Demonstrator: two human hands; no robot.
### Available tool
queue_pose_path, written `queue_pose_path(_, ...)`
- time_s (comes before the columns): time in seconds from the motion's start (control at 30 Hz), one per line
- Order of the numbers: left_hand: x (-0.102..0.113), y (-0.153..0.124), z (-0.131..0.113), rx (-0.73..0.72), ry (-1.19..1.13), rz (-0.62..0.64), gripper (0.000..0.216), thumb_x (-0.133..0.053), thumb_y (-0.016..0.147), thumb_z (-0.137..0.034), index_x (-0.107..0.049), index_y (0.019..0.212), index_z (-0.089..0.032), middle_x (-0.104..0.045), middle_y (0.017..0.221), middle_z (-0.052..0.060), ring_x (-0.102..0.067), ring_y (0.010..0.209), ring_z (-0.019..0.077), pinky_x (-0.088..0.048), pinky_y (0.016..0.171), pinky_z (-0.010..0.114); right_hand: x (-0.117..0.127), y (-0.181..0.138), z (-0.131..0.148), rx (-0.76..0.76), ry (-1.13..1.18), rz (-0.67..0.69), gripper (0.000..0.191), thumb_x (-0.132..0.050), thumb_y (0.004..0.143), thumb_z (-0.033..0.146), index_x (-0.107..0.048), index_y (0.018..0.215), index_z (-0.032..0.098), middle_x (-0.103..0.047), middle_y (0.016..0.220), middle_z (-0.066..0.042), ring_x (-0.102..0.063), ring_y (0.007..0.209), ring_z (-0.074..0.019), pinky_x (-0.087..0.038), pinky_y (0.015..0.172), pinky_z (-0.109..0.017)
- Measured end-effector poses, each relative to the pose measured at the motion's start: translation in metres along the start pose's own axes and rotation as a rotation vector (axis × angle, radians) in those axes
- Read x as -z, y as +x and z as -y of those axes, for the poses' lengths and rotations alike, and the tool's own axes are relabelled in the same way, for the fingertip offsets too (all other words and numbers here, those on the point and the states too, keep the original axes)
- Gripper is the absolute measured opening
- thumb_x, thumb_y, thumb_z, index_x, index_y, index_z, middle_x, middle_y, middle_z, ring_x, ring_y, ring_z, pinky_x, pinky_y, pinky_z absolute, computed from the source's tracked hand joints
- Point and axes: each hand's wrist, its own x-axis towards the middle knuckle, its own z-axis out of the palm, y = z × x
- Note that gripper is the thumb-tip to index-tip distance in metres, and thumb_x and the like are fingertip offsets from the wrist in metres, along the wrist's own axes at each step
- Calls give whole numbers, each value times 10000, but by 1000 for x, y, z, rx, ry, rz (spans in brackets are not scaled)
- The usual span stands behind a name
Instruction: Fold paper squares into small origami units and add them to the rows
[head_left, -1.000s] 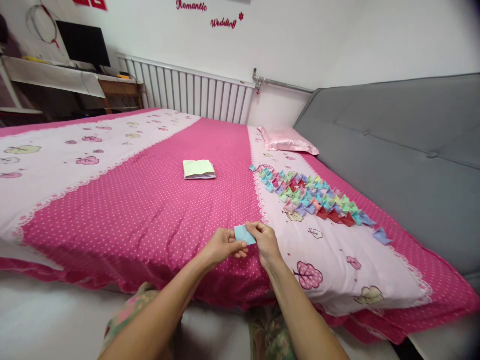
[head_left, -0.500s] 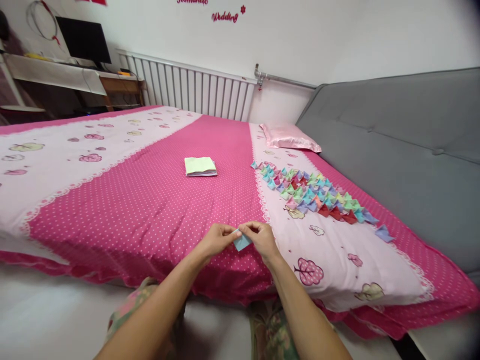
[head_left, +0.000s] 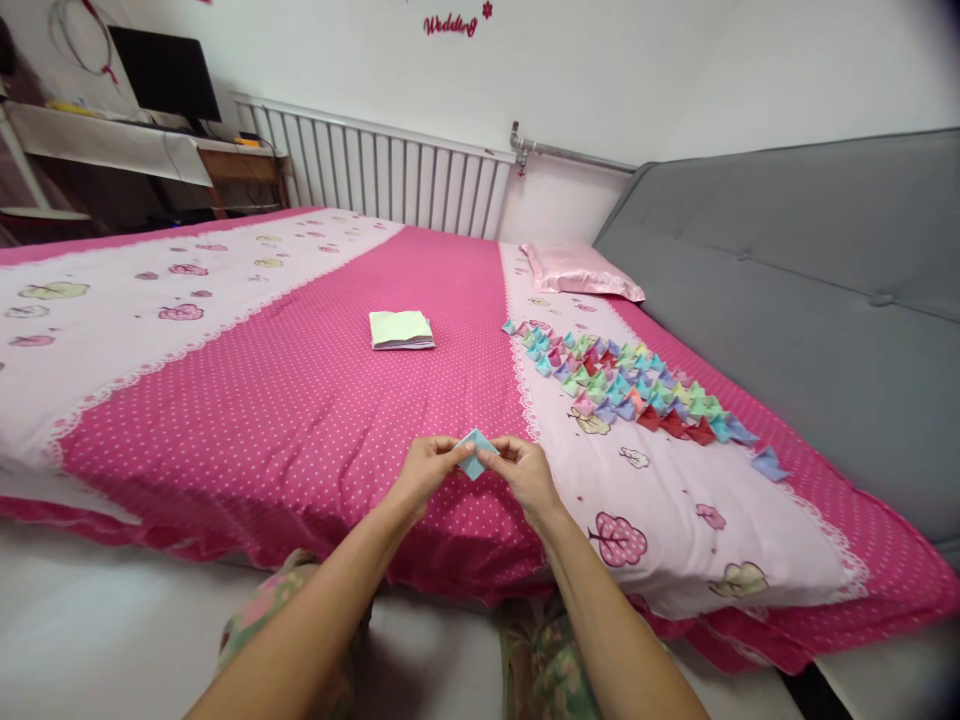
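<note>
A small light-blue folded paper (head_left: 475, 462) is held between both hands over the near edge of the bed, turned so that it looks like a diamond. My left hand (head_left: 429, 473) pinches its left corner between thumb and fingers. On the opposite corner my right hand (head_left: 527, 478) has the same kind of pinch. Both thumbs lie on the paper's front face; the fingertips behind it are hidden. Farther off, a stack of square paper sheets (head_left: 401, 330) with a pale yellow-green top sheet lies on the bed.
Many small folded paper boats (head_left: 630, 385) in mixed colours stand in rows on the right of the bedspread (head_left: 300, 400). One blue-violet paper boat (head_left: 769, 464) sits apart. Beyond are a pink pillow (head_left: 579, 270), a grey headboard (head_left: 787, 230) and a radiator (head_left: 382, 175).
The light-blue paper has turned and come up slightly between my hands; more of its face and its top corner show now. My thumbs have shifted down to its side corners.
</note>
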Motion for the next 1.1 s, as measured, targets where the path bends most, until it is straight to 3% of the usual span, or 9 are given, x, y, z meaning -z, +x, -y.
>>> queue_pose_path(0.33,3,4,4,-28,-24,23,242,-713,586,-347,-703,689,-127,-665,620,45,-537,517,106,-403,555,231,3,-1,-1,-60,-8,101,243,-762,544,291,-649,706,149,-669,633,-2,-598,566,-130,-460,598,-259)
queue_pose_path(0.7,2,1,-1,-46,-157,-77,197,-715,599,-309,-698,646,-118,-653,599,46,-523,537,102,-390,547,213,-9,-4,-4,3,-59,125,267,-722,609,321,-678,805,145,-689,737,-18,-617,654,-154,-468,660,-283)
queue_pose_path(0.97,1,3,2,-30,-207,-95,199,-718,579,-303,-669,591,-111,-633,558,42,-529,510,105,-394,542,225,-14,-4,-7,-68,-52,82,283,-739,569,336,-654,730,120,-659,627,-18,-578,530,-133,-474,532,-265)
queue_pose_path(1.1,3,3,1,-24,-204,-80,217,-722,572,-318,-666,609,-111,-627,555,34,-517,490,96,-379,520,217,-14,-6,-6,-71,-41,124,334,-714,609,354,-626,841,130,-671,722,-37,-611,622,-151,-498,592,-285)
